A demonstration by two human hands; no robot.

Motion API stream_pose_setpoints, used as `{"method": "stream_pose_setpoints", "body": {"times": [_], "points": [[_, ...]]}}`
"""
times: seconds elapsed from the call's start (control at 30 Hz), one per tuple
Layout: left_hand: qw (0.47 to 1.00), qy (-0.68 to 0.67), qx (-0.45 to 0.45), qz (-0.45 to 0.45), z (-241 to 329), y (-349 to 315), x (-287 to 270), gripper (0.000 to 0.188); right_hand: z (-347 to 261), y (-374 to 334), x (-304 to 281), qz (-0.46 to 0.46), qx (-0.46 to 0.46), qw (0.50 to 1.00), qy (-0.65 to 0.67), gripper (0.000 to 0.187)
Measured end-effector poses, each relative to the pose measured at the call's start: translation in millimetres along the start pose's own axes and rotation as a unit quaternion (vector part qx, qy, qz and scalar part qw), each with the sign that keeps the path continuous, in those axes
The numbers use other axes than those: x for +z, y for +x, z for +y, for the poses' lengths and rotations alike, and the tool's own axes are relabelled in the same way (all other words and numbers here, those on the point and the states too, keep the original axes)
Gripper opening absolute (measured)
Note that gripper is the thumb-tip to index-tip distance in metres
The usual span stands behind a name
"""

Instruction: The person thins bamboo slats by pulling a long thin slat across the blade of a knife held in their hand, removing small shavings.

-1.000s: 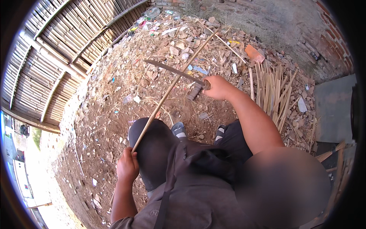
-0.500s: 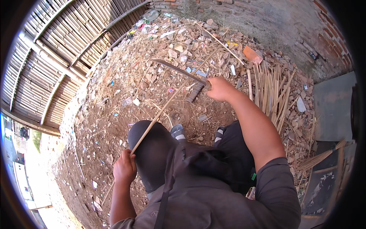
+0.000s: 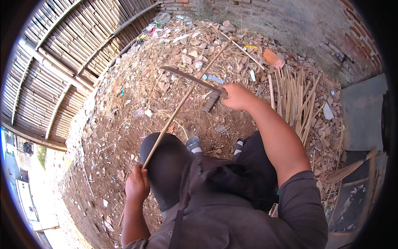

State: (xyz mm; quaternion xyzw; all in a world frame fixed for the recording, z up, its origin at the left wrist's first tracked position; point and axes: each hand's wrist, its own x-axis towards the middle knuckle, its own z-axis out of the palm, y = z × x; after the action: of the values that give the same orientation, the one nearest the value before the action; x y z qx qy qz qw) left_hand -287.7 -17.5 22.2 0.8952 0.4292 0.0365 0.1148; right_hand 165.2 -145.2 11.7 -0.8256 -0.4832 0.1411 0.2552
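Note:
My left hand [image 3: 137,182] is closed around a long, thin bamboo strip [image 3: 174,114]. The strip slants across my left knee, away and to the right. In front of me, my right hand [image 3: 238,96] grips a machete [image 3: 188,77] whose dark blade points left. The blade crosses the strip; whether they touch, I cannot tell. Just below the base of the blade is a grey ridged piece [image 3: 212,102], close to my right hand. Whether it joins the machete or lies on the ground is unclear.
Several split bamboo strips [image 3: 292,99] lie in a pile at the right. Broken bricks and litter cover the ground, with an orange brick [image 3: 273,59] near the wall [image 3: 265,20]. A bamboo fence [image 3: 66,58] stands left. At the right are a grey panel [image 3: 362,114] and a stick broom [image 3: 346,171].
The machete blade has shifted slightly left, its angle across the strip a little changed. More of the strip's far end shows. My left hand has moved slightly right.

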Motion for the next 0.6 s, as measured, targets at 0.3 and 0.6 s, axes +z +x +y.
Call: {"method": "stream_pose_setpoints", "body": {"times": [0.3,0.6], "points": [[0.998,-0.026,0.021,0.059,-12.6,1.4,24.9,0.025,10.6,1.0,-4.6,-0.055,-0.028,0.997,0.048,0.023],[0.997,-0.022,0.023,0.071,-5.0,-4.8,16.0,0.028,-47.7,-14.8,-0.7,-0.062,-0.134,0.98,-0.136,0.03]]}}
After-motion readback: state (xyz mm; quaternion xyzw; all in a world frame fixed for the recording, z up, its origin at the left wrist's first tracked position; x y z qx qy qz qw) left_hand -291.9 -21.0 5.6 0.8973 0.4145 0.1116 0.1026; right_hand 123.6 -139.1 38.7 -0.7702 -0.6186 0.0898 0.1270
